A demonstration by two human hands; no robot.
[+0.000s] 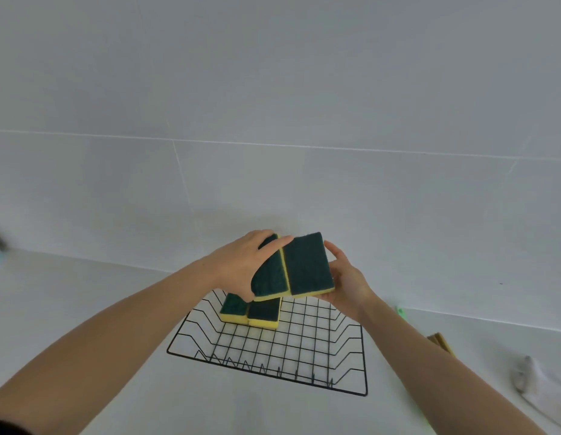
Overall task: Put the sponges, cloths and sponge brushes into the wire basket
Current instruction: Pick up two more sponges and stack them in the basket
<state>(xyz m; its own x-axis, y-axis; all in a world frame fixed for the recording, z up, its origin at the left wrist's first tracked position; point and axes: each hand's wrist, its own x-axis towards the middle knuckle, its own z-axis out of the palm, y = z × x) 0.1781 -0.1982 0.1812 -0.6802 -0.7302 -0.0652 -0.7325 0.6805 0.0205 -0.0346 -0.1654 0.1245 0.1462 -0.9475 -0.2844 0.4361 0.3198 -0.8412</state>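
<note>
Above the wire basket [351, 350], the left hand [241, 262] grips one sponge [271, 274]. The right hand [345, 284] grips another sponge [309, 265] beside it. Two sponges [251, 310] lie in the basket's far left corner.

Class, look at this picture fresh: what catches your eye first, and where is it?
Two green-and-yellow sponges held side by side in mid-air, the left hand on one, the right hand under the other. Below them sits a black wire basket with two more sponges in its far left corner.

Four sponges [309, 265], one wire basket [348, 391].
</note>
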